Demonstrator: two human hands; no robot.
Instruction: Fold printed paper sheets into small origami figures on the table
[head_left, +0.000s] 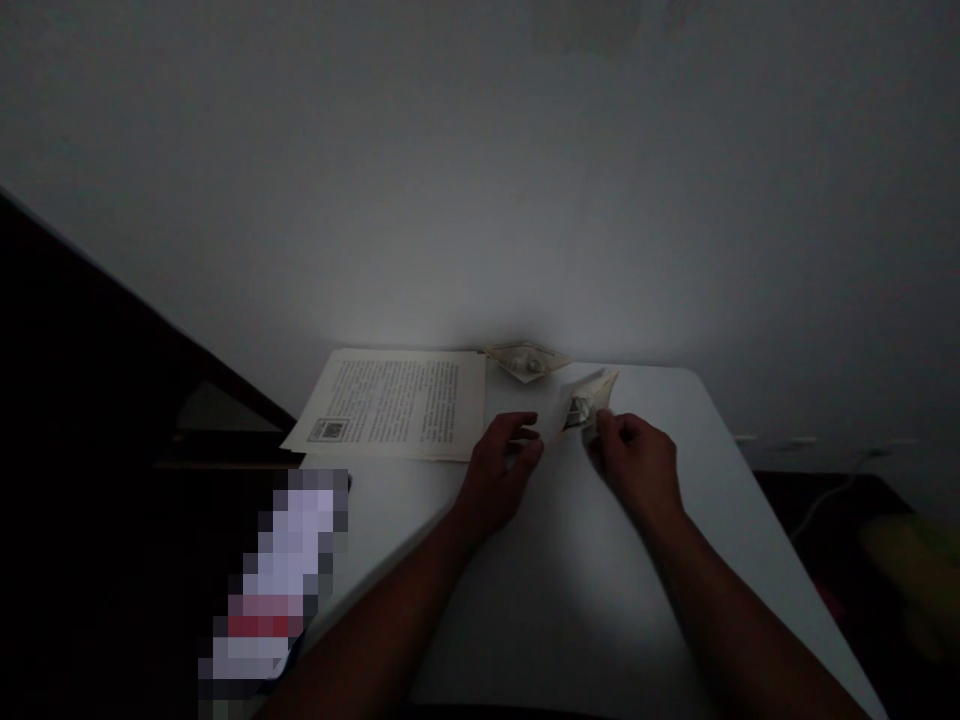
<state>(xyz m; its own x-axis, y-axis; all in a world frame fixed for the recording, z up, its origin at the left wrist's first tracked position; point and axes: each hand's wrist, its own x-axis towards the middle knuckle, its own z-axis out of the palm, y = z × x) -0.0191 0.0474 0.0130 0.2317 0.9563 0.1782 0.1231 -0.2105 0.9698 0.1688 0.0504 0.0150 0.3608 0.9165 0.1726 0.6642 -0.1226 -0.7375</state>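
Folded paper (594,398), pale with a dark printed patch and pointed ends, tilts over the white table (540,560), pinched in the right hand (641,460); the left hand (502,470), fingers loosely parted, hangs beside it.

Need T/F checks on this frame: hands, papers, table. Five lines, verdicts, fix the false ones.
1. The right hand holds a folded paper. True.

2. The left hand is holding a second folded paper. False: that paper sits at the table's far edge, by the wall; nothing is seen in the left hand.

3. The printed page lies right of both folded papers. False: it lies to their left, as seen in the view.

4. The page carries a square printed code near one corner. True.

5. The tabletop is black. False: it is white.
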